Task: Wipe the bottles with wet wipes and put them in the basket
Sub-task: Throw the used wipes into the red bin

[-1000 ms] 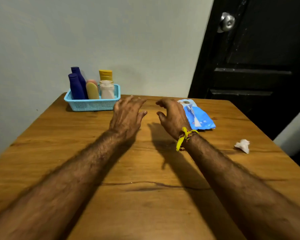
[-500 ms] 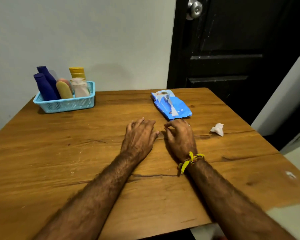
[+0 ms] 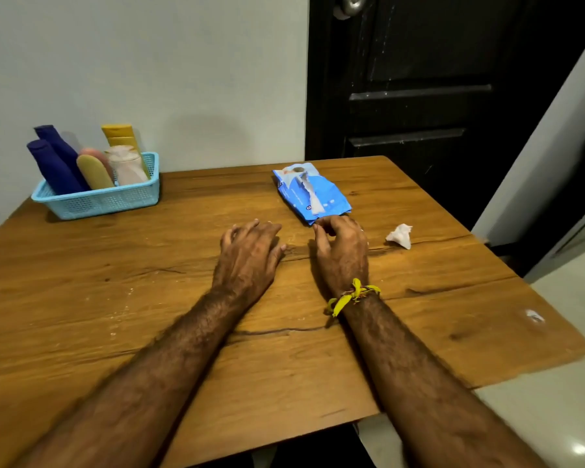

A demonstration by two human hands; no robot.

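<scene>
Head view: bottles (image 3: 81,163) all stand in the basket (image 3: 97,201) at the table's (image 3: 81,298) far left corner. Left hand (image 3: 247,251) and right hand (image 3: 343,251) rest empty, fingers loose, job looks done.

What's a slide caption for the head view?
Both hands rest empty on table; bottles in basket.

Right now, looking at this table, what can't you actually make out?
- Head view: the lower parts of the bottles are hidden by the basket wall.
- Print on the blue wipes pack is too small to read.
- Fingertips of the right hand curl under, so any contact with the pack is unclear.
- The palm of the left hand faces down, unseen.
- The door knob is cut off by the top edge.
</scene>
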